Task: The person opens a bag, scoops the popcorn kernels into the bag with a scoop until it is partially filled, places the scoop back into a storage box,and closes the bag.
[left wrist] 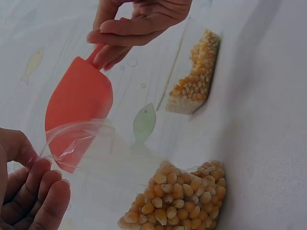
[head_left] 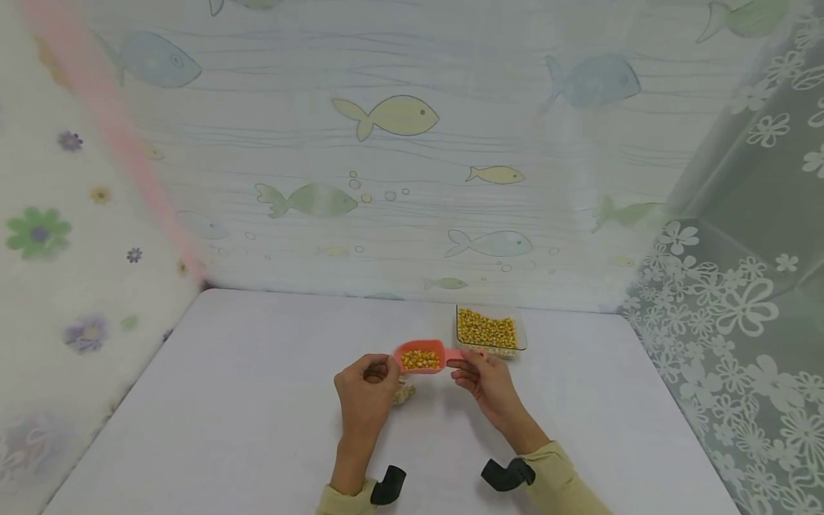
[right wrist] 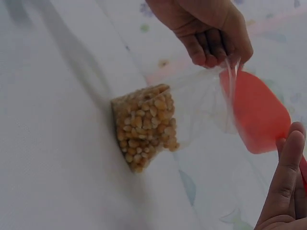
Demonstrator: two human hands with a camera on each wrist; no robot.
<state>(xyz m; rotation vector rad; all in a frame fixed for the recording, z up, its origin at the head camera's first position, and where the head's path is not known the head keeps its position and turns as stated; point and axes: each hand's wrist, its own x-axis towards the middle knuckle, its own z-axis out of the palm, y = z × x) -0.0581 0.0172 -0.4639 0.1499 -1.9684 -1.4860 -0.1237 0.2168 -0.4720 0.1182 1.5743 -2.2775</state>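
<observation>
My left hand (head_left: 369, 392) pinches the top edge of a clear plastic bag (right wrist: 196, 105). Corn kernels (left wrist: 175, 196) fill the bottom of the bag, which stands upright on the table. In my right hand (head_left: 492, 386) is the handle of a red scoop (head_left: 420, 356), held level with a load of kernels in its bowl. The scoop's front lip is at the bag's mouth, close by the left fingertips, and overlaps the clear plastic in the left wrist view (left wrist: 79, 110). From the head view most of the bag is hidden behind the left hand and scoop.
A clear rectangular container (head_left: 489, 332) of corn kernels stands at the back of the white table (head_left: 257, 400), just beyond the right hand. Fish-patterned sheeting (head_left: 386, 214) rises behind the table, with flowered sheets on both sides. Black wrist mounts (head_left: 388, 486) sit on both forearms.
</observation>
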